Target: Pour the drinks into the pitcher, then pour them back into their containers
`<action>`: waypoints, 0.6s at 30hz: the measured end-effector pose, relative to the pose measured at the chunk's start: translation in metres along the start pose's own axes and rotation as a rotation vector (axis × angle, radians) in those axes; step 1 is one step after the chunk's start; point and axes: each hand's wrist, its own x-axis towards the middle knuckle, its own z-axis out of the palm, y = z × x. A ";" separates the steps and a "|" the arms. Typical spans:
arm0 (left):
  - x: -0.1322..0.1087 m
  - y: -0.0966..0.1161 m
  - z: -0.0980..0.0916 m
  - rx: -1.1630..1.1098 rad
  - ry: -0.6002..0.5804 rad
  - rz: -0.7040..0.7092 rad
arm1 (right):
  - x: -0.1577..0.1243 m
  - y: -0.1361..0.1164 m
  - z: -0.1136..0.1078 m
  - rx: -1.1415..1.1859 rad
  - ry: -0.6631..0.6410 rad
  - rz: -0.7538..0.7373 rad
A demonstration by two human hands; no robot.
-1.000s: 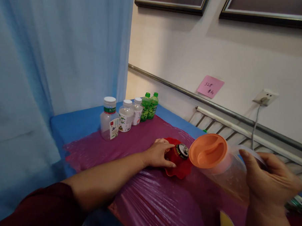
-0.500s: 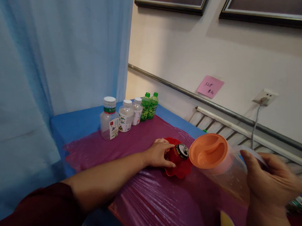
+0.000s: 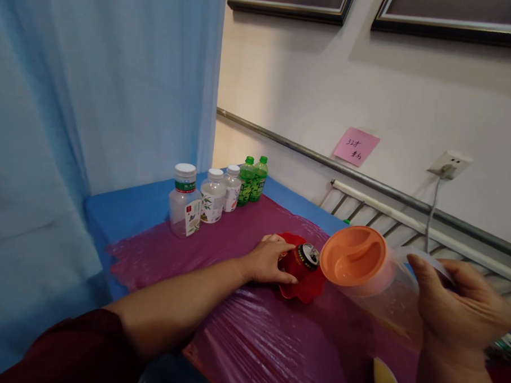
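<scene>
Crinkled purple plastic sheeting covered a blue table beside a pale wall, and on it, over a red scalloped dish, sat a red metal drink can with a silver top. From where I stood, the person's left hand was plainly the nearer one, thumb and fingers curled round the can's left side. Right of the can, the person's right hand had its fingers wrapped about the pale handle of a clear plastic pitcher. That pitcher's long axis slanted toward the can, bringing its round orange plastic lid just beside the can's top; whether they touched, I couldn't tell. The can seemed to lean lidward. Beyond the can, to its left, stood three white-capped clear bottles and two small green bottles.
</scene>
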 end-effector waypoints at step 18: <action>-0.001 0.000 -0.001 0.002 0.006 0.006 | 0.000 -0.005 -0.002 0.006 -0.007 0.001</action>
